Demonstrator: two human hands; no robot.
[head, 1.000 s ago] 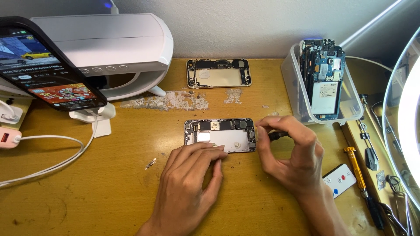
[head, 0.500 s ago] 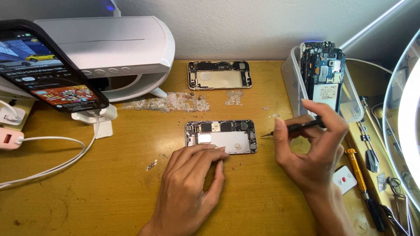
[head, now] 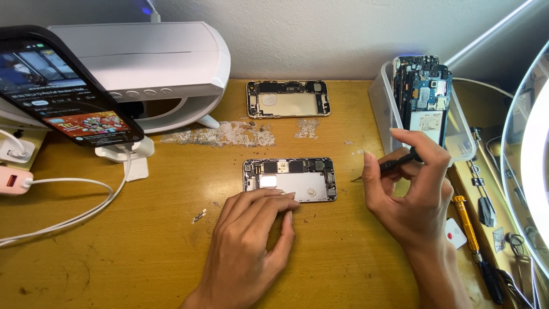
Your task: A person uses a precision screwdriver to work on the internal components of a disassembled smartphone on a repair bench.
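An opened phone chassis (head: 290, 179) lies flat near the middle of the wooden desk (head: 143, 252), its circuit parts along the far edge and a pale metal plate below. The left hand (head: 249, 243) lies flat, fingers together, its fingertips touching the chassis's near edge. The right hand (head: 409, 191) hovers just right of it, pinched around a thin dark screwdriver (head: 389, 166) whose tip points toward the chassis without touching. A 2nd gutted phone frame (head: 288, 98) sits by the desk's back edge. At the right back corner, a clear plastic bin (head: 384, 109) holds upright phone boards, probably 3 or more. A scuffed, whitish patch (head: 220, 135) mars the wood. A propped phone (head: 63, 94) with a lit screen stands at the left edge before a white device (head: 154, 60); behind runs a white wall.
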